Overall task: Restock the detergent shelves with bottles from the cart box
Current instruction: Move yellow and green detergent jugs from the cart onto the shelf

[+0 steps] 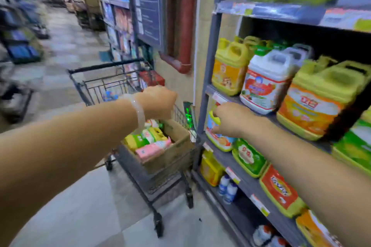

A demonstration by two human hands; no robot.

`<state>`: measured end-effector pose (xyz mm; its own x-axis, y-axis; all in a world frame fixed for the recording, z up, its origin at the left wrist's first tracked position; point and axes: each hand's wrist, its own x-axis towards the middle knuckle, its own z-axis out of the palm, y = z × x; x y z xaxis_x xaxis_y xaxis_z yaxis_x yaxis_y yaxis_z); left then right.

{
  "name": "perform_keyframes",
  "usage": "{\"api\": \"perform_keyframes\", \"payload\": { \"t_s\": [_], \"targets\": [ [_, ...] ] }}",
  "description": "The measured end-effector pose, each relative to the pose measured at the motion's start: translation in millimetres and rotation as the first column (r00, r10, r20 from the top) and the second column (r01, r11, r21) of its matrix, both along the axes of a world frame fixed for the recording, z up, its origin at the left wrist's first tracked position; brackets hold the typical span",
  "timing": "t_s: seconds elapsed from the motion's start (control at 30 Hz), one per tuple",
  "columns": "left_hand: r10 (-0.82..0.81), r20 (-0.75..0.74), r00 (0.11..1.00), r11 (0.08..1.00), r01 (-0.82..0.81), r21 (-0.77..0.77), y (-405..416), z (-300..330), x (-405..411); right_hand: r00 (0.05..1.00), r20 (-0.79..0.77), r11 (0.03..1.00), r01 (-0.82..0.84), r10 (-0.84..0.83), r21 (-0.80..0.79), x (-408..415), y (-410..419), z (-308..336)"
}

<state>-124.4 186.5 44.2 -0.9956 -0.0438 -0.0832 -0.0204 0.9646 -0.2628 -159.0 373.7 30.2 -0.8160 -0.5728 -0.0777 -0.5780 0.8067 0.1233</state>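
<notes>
Hands split between cart and shelf: the right hand [230, 120] pinches a blue-and-yellow bottle [217, 138] at the shelf's [226, 158] left end.

Seat that bottle upright, label out, beside the green one [249, 156]. The left hand [158, 102] hovers, fingers curled and seemingly empty, over the cart box [176, 146], where more bottles [146, 138] lie.

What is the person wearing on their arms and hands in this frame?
Both forearms are bare, with no sleeves showing in view. The left hand has a pale, translucent bangle around the wrist. The right hand shows no gloves, rings or wristwear from this angle.
</notes>
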Motion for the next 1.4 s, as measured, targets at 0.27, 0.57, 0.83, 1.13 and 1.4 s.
{"api": "perform_keyframes", "payload": {
  "t_s": [0.27,0.57,0.83,1.13,1.4],
  "targets": [
    [0.151,0.162,0.975,0.987,-0.157,0.028,-129,-80,-8,0.965,0.246,0.996,-0.087,0.091,-0.029,-30,-115,-95],
    [0.173,0.341,0.924,0.973,-0.215,0.088,-194,-157,-94,0.916,0.387,0.994,-0.088,0.104,-0.059,-127,-181,-181],
    [0.201,0.486,0.85,0.943,-0.302,0.138,-237,-217,-155,0.808,0.587,0.996,-0.084,0.058,0.017,-187,-231,-241],
    [0.123,0.604,0.788,0.949,-0.272,0.162,-300,-294,-215,0.691,0.721,0.998,0.007,-0.047,0.058,-211,-299,-314],
    [-0.038,0.623,0.782,0.91,-0.23,0.344,-355,-354,-274,0.377,0.867,0.782,0.623,-0.327,0.024,-228,-368,-363]
  ]
}}
